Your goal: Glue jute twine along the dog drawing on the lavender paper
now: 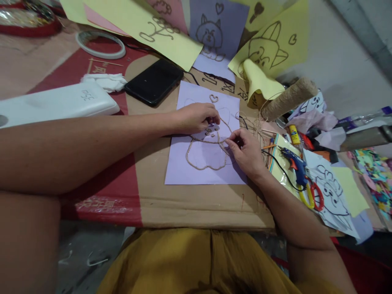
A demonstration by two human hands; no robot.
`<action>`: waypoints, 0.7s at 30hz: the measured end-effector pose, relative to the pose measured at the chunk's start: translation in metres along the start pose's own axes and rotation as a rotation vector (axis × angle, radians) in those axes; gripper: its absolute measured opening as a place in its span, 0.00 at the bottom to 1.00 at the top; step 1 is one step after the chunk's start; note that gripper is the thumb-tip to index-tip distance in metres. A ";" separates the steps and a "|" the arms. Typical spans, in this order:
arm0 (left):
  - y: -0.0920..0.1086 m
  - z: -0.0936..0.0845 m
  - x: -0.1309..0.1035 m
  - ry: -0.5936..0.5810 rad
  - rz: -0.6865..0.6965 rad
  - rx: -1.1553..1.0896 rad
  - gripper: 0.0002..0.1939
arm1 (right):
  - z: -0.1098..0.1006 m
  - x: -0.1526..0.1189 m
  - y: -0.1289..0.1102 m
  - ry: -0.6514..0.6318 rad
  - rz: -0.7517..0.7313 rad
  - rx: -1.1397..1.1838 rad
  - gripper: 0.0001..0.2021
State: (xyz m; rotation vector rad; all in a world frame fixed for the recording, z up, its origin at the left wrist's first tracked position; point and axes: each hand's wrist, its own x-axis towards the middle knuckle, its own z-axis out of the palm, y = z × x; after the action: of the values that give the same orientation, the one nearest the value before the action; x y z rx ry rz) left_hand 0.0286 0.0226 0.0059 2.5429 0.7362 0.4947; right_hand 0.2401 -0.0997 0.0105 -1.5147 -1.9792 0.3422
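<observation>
Right below me, the purple sheet (177, 171) lies flat on the cardboard-topped bench (196, 206), with a pencilled animal figure partly outlined in brown twine (199, 168). My right hand (245, 149) is at the sheet's right side, thumb and forefinger pinched together on the twine where head meets body. My left hand (203, 116) rests over the head, its fingers curled inward; I cannot tell whether they grip anything. Just above my knuckles sits a small twine heart (214, 98).

Past the sheet's upper left corner lies a black phone (154, 81), then a crumpled white tissue (105, 81), a white power bank (61, 102) marked 35W, and a ring of tape (102, 54). To the upper right, a twine spool (289, 99) leans at a tilt. Nearer my right forearm are a yellow glue stick (294, 134), a blue glue gun (299, 167) and scissors (318, 196) with red and yellow handles, beside a white drawing (330, 190). Behind everything, yellow paper (290, 24) and purple paper (237, 24) carry finished-looking brown outlines.
</observation>
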 end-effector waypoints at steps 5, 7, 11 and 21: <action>-0.005 0.003 0.001 0.027 0.036 -0.019 0.18 | -0.002 -0.003 -0.002 -0.103 -0.064 -0.050 0.05; -0.006 0.004 0.001 0.032 0.042 -0.023 0.17 | -0.002 -0.004 -0.003 -0.143 -0.107 -0.069 0.07; -0.007 0.006 0.000 0.042 0.052 -0.034 0.16 | 0.000 -0.004 -0.005 -0.189 -0.143 -0.117 0.09; -0.006 0.005 0.001 0.032 0.051 -0.006 0.16 | -0.001 -0.001 -0.004 -0.191 -0.125 -0.078 0.09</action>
State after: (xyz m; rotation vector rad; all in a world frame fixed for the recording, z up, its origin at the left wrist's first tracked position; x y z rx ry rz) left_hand 0.0290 0.0263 -0.0007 2.5595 0.6818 0.5551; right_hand 0.2380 -0.1026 0.0133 -1.4422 -2.2486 0.3725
